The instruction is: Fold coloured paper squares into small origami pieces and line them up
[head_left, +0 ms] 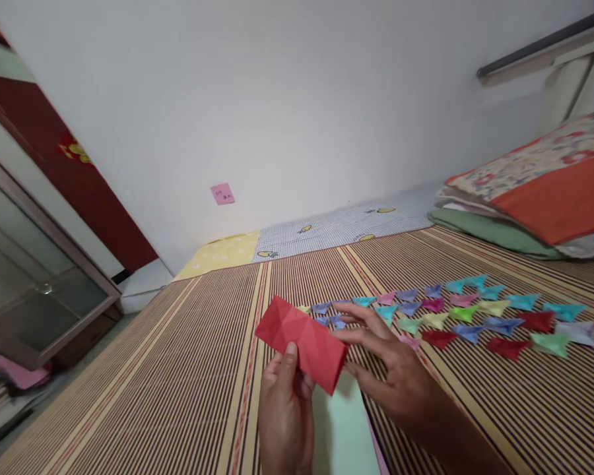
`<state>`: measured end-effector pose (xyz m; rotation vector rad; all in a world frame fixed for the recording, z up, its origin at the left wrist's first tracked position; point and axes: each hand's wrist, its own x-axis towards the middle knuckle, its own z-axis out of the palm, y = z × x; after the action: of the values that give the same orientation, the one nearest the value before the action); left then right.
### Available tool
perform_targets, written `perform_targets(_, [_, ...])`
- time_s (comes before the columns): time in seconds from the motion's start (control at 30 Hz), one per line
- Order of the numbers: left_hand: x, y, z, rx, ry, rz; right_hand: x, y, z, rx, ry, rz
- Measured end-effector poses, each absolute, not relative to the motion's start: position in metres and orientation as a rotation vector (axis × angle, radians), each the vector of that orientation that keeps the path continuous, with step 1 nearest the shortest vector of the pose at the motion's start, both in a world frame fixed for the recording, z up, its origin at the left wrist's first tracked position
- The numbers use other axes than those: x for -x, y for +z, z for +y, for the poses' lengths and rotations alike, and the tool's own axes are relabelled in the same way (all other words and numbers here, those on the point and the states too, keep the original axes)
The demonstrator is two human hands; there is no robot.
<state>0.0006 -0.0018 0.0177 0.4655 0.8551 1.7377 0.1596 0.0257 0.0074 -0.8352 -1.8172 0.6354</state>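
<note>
I was partway through working a piece of red paper (pixel 304 340), judging by the creases across its face and the doubled layers at its 4 o'clock end. My left hand (pixel 283 419) pinched it near the middle of its lower edge, thumb flat on the front and fingers tucked behind. My right hand (pixel 400 373) was open, its fingers spread and slightly bent around the paper's 3 o'clock end; whether the fingertips touched the edge, I couldn't tell.

As I judged it, the next move called for a steady left pinch and light right fingertips to line up the layers before any crease was pressed.

The paper lay at 12 to 1 o'clock from my left palm and at 9 to 10 from my right knuckles, slanting from 10 down to 4. Pale green sheets (pixel 344 432) lay on the striped mat (pixel 178 376) at its 5 o'clock, and small folded papers (pixel 464 313) lined up toward 3.
</note>
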Motion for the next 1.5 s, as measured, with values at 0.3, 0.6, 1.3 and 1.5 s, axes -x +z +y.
perform_targets(0.3, [-0.006, 0.019, -0.002, -0.487, 1.702, 0.821, -0.157, 0.009, 0.020, 0.819, 0.430, -1.913])
perform_targets(0.6, [-0.004, 0.022, -0.007, -0.479, 1.687, 0.741, -0.143, 0.003, 0.024, 0.833, 0.484, -1.714])
perform_targets(1.3, [-0.014, 0.016, -0.003, -0.511, 1.649, 0.792, -0.130, 0.003, 0.021, 1.008, 0.472, -1.522])
perform_targets(1.5, [-0.015, 0.022, -0.002, -0.285, 1.705, 0.793, -0.133, 0.006, 0.018, 1.064, 0.469, -1.508])
